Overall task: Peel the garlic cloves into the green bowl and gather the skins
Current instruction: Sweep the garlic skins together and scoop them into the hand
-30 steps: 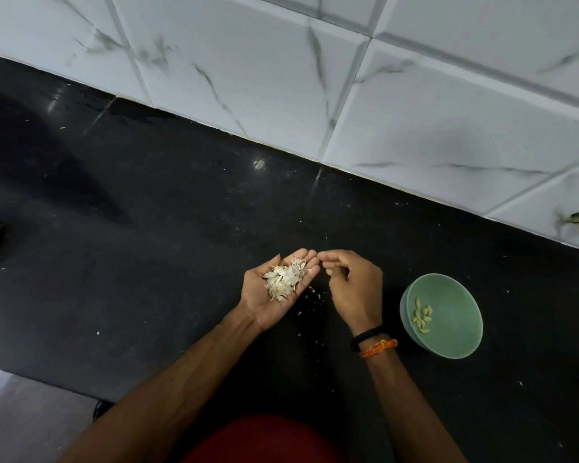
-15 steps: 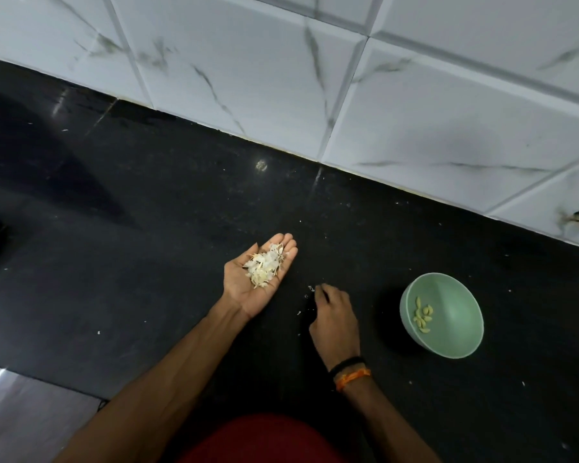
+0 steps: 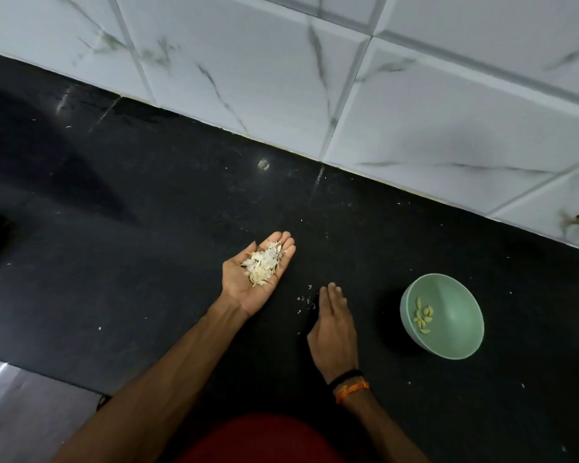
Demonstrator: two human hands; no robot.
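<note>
Now the right hand [image 3: 332,332] has dropped from beside the left palm to the counter [image 3: 147,235], fingers flat, empty, sweeping stray flakes [image 3: 306,297]. Left hand [image 3: 256,274] stays cupped open under the skins [image 3: 262,266]. Cloves [image 3: 423,316] sit in the green bowl [image 3: 462,332] toward the counter's right end; gathering is nearly done.

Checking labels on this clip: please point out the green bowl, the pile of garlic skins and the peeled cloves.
green bowl [image 3: 462,329]: head view, bare inner wall.
garlic skins [image 3: 261,264]: head view, middle of the pile on the open left hand [image 3: 253,279].
peeled cloves [image 3: 423,316]: head view, centre of the cluster inside the bowl.
</note>
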